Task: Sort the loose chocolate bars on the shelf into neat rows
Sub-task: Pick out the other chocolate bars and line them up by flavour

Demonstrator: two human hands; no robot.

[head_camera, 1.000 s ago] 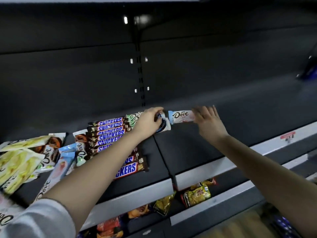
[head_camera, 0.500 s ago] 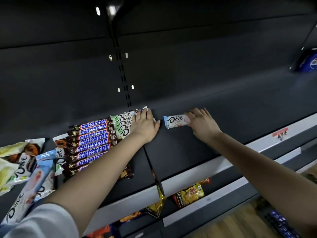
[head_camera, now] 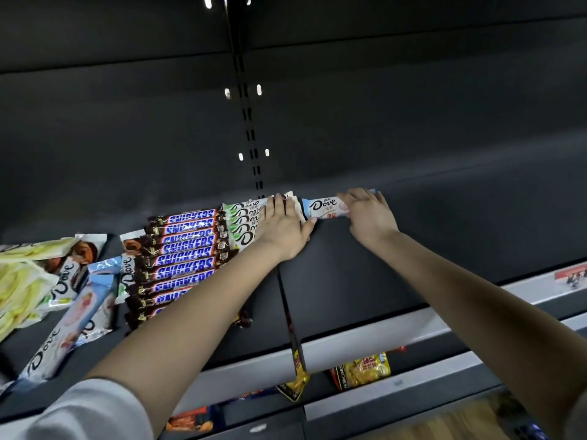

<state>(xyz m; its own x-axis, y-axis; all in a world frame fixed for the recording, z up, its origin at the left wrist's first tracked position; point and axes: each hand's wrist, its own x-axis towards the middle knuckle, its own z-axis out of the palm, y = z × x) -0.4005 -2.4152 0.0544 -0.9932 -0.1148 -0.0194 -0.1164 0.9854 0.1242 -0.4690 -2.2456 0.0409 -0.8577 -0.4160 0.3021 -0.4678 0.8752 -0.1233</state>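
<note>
Black metal shelf (head_camera: pixel 349 281), pretty dim, and the person has both arms stretched to the back of it. The left hand (head_camera: pixel 282 227) lies flat, grip spread with straight fingers, pressing on the right end of a row of green-and-white Dove bars (head_camera: pixel 241 223). Just right of it, the right hand (head_camera: pixel 368 214) has its grip curled over the right end of one blue-and-white Dove bar (head_camera: pixel 322 208), pinching it against the back edge of the shelf. That bar lies sideways, its left end touching the left thumb.

Left of the green Doves sits a tidy stack of Snickers bars (head_camera: pixel 184 249), all lined up the same way. The left forearm crosses right over the lower ones, so their right ends are hidden. Further left it's a mess: loose Dove bars (head_camera: pixel 63 328) lying at odd angles and overlapping, plus some yellow packets (head_camera: pixel 22 281) at the edge of view.

A slotted upright (head_camera: pixel 251 138) runs up the back wall above the hands. Along the front there's a grey price rail (head_camera: pixel 365 338) with a red tag (head_camera: pixel 571 277) far right. A gold-and-black wrapper (head_camera: pixel 297 373) hangs at the seam between the shelf panels, and a yellow snack bag (head_camera: pixel 365 369) sits on the level below. A white sleeve (head_camera: pixel 79 414) shows bottom left.
</note>
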